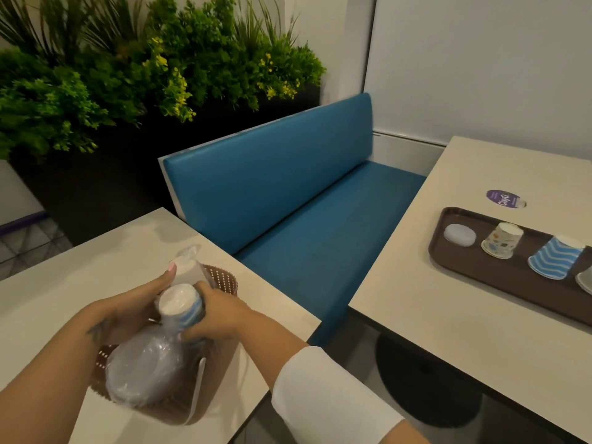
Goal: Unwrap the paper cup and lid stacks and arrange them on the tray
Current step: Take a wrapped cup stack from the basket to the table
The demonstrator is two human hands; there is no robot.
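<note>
Two hands (128, 312) (217, 315) clamped on wrapped cup stack (181, 306), left fingers partly hidden behind it. Below the grip, bagged lid stack (144, 366) in brown basket (224, 280) on near table (80, 251); wrap contents blurred. Far right of the grip, brown tray (448, 216) on second table (448, 315): lids (459, 234), patterned cup (501, 240), striped cup (554, 261), another cut off. Beyond, blue bench (288, 187), plants (128, 68).

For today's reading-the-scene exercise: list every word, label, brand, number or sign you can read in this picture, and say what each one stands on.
"Cloya", or close to it: white letters on the purple round sticker on the right-hand table; blur makes the spelling uncertain.
Smaller print on that sticker: too small to read.
Patterned cup on the brown tray: coloured marks only, no readable words.
Nothing else readable.
</note>
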